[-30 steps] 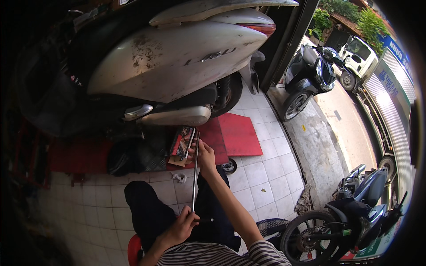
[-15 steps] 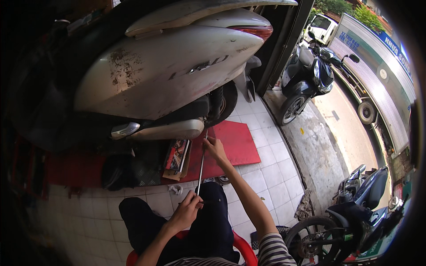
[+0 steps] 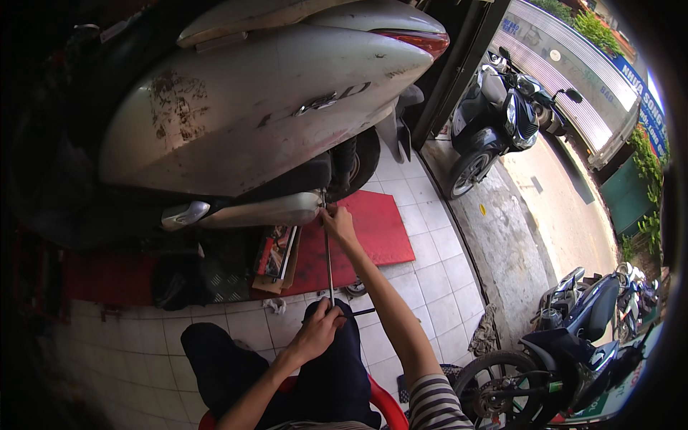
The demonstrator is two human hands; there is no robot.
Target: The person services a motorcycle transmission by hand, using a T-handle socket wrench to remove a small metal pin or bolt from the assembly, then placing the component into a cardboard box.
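Note:
A long T-handle wrench [image 3: 330,265] runs between my two hands, its thin metal shaft pointing away from me. My left hand [image 3: 317,335] is closed around its near end, where a dark crossbar sticks out to the right above my knee. My right hand [image 3: 338,221] pinches the far end of the shaft, close to the rear end of the muffler [image 3: 265,213] on a silver scooter [image 3: 244,107]. The wrench's tip is small and partly covered by my fingers, so I cannot tell whether it sits on a bolt.
Under the scooter lies a red platform [image 3: 373,229], with a box [image 3: 275,252] on it beside the muffler. A crumpled white rag [image 3: 274,306] is on the tiled floor. One dark scooter [image 3: 494,136] stands outside; a motorbike [image 3: 530,373] is at lower right.
My right hand has moved up toward the muffler's rear end with the wrench tip. My left hand has shifted slightly right, and the crossbar has turned. Outside, the truck has moved along the road.

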